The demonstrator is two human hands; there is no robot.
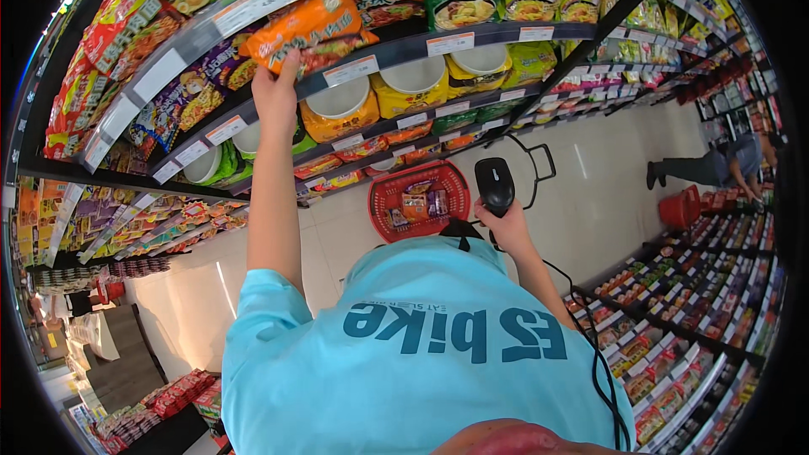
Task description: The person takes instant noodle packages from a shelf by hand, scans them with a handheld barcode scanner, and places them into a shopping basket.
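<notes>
My left hand (277,91) pinches the lower edge of an orange bag of instant noodles (319,22), tilted in front of a shelf. Similar orange-red noodle bags (392,3) stand just behind it, and green noodle bags (462,3) are to the right. Purple noodle packs (208,91) lie to the left of the hand. My right hand (510,227) grips a black handheld scanner (495,180) low, in front of my body. A black cable (597,335) hangs down along my right side. Below the shelves, a red plastic basket (378,218) holds several small packs (414,205).
Shelf edges with price tags (351,71) curve across the front. Noodle bags with white bowls (414,76) fill a lower shelf. A black metal handle (542,161) reaches over the tiled floor (591,164). Far right, a person (727,164) bends near another red basket (679,207).
</notes>
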